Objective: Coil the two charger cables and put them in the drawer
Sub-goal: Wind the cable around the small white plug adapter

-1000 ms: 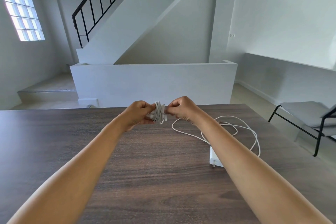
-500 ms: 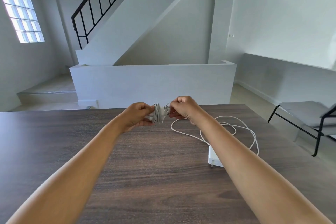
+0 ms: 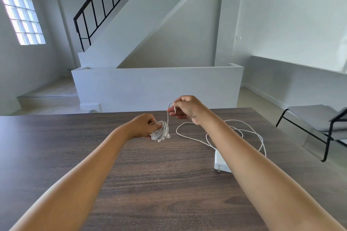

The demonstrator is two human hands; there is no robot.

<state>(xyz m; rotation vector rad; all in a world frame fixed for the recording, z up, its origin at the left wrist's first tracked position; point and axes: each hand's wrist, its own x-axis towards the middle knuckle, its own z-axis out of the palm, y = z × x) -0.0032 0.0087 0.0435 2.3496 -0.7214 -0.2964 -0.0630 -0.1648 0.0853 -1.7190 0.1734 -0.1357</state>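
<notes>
My left hand (image 3: 143, 126) gripped the first cable's coil (image 3: 161, 133) above the table (image 3: 75, 146); my right hand (image 3: 185, 108) pinched its loose end. I judged it nearly wound. The second cable (image 3: 249, 133) lay loose, right. No drawer showed.

dark wood table (image 3: 131, 184), grey chair (image 3: 319, 118), staircase railing (image 3: 105, 3), glass-block window (image 3: 24, 20)

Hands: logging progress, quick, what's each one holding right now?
Left hand: grips the coil.
Right hand: pinches the cable end.
</notes>
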